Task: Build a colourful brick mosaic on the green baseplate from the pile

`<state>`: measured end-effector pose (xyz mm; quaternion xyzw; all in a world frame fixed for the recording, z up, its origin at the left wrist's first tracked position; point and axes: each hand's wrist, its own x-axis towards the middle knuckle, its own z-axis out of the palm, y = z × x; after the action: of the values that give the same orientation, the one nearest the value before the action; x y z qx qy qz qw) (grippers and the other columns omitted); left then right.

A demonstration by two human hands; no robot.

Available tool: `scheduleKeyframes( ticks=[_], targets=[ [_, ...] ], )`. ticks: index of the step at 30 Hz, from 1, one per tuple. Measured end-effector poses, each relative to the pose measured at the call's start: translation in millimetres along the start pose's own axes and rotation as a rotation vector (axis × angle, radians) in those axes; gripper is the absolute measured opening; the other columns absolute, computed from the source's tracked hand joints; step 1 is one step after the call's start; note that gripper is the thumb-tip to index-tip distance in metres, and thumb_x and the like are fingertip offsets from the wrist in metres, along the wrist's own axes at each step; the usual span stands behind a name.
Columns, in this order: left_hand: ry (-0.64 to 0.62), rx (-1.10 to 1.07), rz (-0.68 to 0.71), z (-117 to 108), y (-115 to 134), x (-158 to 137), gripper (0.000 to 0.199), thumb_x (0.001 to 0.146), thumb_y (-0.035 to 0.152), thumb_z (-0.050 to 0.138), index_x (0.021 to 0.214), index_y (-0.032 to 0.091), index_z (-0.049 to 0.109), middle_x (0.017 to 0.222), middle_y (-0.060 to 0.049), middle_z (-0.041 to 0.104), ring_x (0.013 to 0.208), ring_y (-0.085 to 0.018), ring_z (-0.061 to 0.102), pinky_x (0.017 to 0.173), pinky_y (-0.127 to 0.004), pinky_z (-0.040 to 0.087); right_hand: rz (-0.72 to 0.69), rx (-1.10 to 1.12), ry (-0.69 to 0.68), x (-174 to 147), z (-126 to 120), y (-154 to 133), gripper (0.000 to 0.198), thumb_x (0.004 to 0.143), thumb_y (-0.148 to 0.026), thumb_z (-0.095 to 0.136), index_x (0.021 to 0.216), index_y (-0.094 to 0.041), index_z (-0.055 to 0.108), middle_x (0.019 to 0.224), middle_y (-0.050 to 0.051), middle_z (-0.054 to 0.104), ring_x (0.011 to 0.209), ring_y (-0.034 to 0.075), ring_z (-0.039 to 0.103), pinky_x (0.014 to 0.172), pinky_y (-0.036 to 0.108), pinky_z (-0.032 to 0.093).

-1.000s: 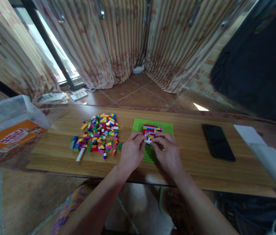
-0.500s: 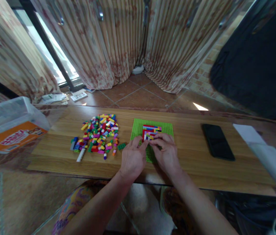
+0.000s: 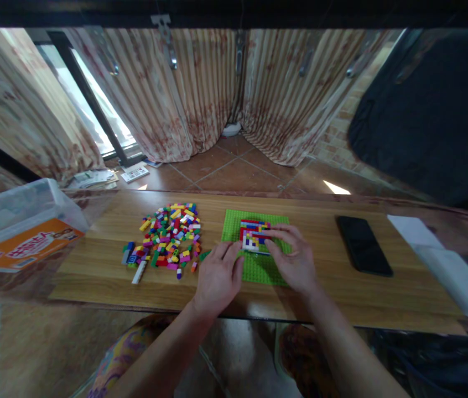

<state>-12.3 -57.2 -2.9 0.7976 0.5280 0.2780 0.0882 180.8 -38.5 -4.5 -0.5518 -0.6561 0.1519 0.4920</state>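
Note:
A green studded baseplate (image 3: 265, 275) lies on the table in front of me. On it stands a low block of toy bricks (image 3: 251, 239) in rows of red, white, blue and yellow. My left hand (image 3: 218, 279) rests by the plate's left edge, fingers stretched forward and thumb apart, fingertips close to the block's lower left corner. From the other side, my right hand (image 3: 296, 260) reaches over the plate. Its forefinger and thumb are apart at the block's right end and cover part of it. No loose brick shows in either hand.
Loose bricks (image 3: 171, 237) in many colours lie heaped on the left of the wooden table (image 3: 321, 301). A clear plastic box (image 3: 30, 243) with an orange label is at the far left. On the right are a black phone (image 3: 363, 244) and white paper (image 3: 437, 254).
My hands have moved apart, the left one slightly left and the right one to the right, uncovering more of the brick block. The whole view has shifted a little as my head tilted.

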Motion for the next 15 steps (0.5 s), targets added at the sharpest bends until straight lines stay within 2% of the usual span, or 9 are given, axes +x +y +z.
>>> scheduleKeyframes(
  ticks=[3, 8, 11, 15],
  targets=[
    [-0.086, 0.016, -0.027, -12.3, -2.5, 1.0, 0.022, 0.090, 0.031, 0.058, 0.108, 0.020, 0.064, 0.100, -0.007, 0.069, 0.094, -0.022, 0.065, 0.080, -0.034, 0.054, 0.038, -0.029, 0.013, 9.9, -10.1, 5.8, 0.027, 0.087, -0.036, 0.062, 0.110, -0.023, 0.069, 0.121, 0.011, 0.061, 0.115, 0.025, 0.059, 0.097, 0.045, 0.048],
    [-0.215, 0.021, 0.003, -15.6, -3.2, -0.5, 0.013, 0.086, 0.026, 0.063, 0.097, 0.022, 0.068, 0.097, -0.005, 0.068, 0.091, -0.020, 0.065, 0.075, -0.030, 0.053, -0.031, -0.160, -0.248, 10.4, -2.2, 11.9, 0.061, 0.078, -0.040, 0.072, 0.134, -0.025, 0.054, 0.149, 0.014, 0.042, 0.136, 0.032, 0.043, 0.109, 0.055, 0.037],
    [-0.255, -0.010, 0.015, -10.0, -3.9, -0.1, 0.010, 0.087, 0.020, 0.060, 0.091, 0.022, 0.069, 0.096, -0.004, 0.066, 0.087, -0.018, 0.065, 0.073, -0.028, 0.052, -0.057, -0.230, -0.334, 7.9, 7.1, 13.5, 0.070, 0.073, -0.033, 0.074, 0.138, -0.025, 0.050, 0.151, 0.015, 0.039, 0.137, 0.033, 0.041, 0.108, 0.057, 0.038],
    [-0.306, -0.081, 0.010, -5.8, -4.1, 1.6, 0.015, 0.089, 0.017, 0.057, 0.080, 0.021, 0.067, 0.089, -0.003, 0.065, 0.081, -0.015, 0.065, 0.072, -0.026, 0.051, -0.065, -0.285, -0.357, 9.5, 10.9, 14.8, 0.068, 0.073, -0.027, 0.071, 0.138, -0.023, 0.051, 0.147, 0.015, 0.045, 0.132, 0.033, 0.045, 0.107, 0.056, 0.039]
  ],
)
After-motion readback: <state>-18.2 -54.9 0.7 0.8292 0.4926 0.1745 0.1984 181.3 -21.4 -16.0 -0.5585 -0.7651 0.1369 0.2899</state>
